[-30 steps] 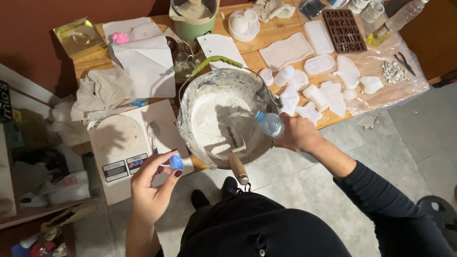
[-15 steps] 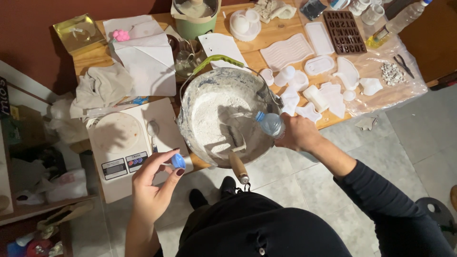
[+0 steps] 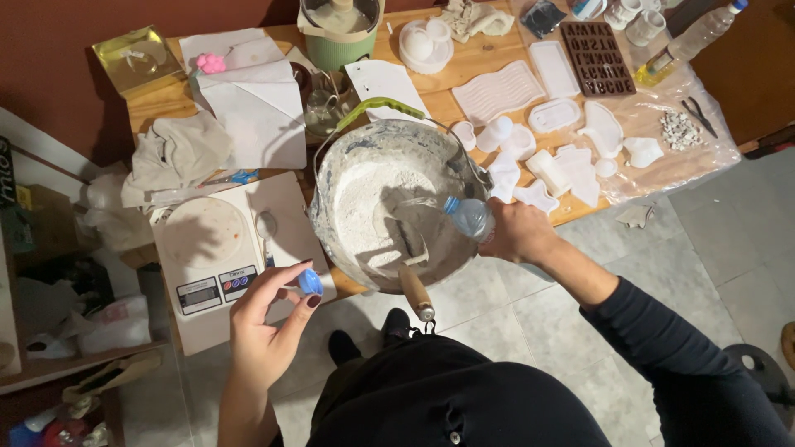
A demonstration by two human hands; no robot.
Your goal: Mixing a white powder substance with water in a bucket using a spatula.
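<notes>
My right hand grips a clear plastic bottle, tipped mouth-first over a large metal bucket that holds white powder. A trowel with a wooden handle rests inside the bucket, its handle sticking out toward me. My left hand pinches a small blue bottle cap in front of a white kitchen scale. The bucket stands at the front edge of a wooden table.
White moulds and cast white shapes cover the table's right half, beside a brown letter mould. A green container, paper sheets and a grey cloth lie at the left. Tiled floor is below.
Both hands hold nearly the same pose; the bottle stays tipped over the bucket and the cap stays in the left fingers.
</notes>
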